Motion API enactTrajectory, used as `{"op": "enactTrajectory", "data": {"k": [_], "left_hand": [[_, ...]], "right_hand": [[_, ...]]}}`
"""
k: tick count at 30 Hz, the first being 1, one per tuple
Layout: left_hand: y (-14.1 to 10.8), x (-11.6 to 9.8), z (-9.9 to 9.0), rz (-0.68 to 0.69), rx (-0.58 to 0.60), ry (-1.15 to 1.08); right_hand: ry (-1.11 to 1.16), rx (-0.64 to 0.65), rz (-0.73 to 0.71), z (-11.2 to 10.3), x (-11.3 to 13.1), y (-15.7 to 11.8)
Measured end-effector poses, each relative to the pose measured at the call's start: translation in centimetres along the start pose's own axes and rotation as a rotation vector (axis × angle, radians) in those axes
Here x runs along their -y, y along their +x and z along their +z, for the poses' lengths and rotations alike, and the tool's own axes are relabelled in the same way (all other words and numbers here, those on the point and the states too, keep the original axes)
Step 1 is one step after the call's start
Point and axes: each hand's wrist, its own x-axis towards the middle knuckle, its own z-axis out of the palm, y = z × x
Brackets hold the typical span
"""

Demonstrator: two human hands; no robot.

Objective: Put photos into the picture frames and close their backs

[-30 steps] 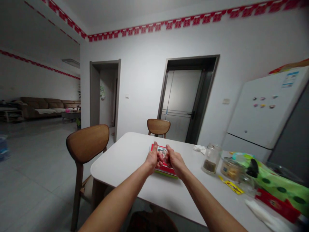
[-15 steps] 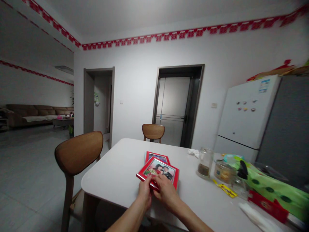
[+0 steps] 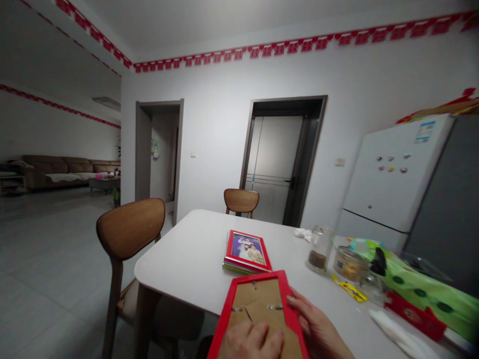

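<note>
A red-edged photo frame (image 3: 285, 284) is tilted up at the near table edge, its brown backing board with small metal clips facing me. My right hand (image 3: 316, 321) grips it by the right edge, the thumb along the border. Across the lower part of the backing lie the spread fingers of my left hand (image 3: 252, 341); its thumb and palm are out of sight. Beyond them, a second red photo frame (image 3: 247, 250) lies picture up on the table, on top of another flat item whose edge shows beneath it.
The white table (image 3: 194, 249) has a glass jar (image 3: 319, 252), a lidded tub (image 3: 350, 264), a yellow packet (image 3: 352, 290) and a green bag (image 3: 430, 289) on its right side. Wooden chairs stand at the left (image 3: 130, 229) and far side (image 3: 241, 200).
The upper photo frame has come off the pile toward me and been turned, so its back shows. My right hand moved to its right edge, my left onto the backing.
</note>
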Motion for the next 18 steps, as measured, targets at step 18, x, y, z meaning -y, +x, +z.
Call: {"op": "enactTrajectory", "data": {"k": [18], "left_hand": [[-1.3,-0.4,3.4,0.029,0.602,-0.08]], "right_hand": [[-1.35,-0.25,-0.287,-4.5,-5.4,5.3]]}}
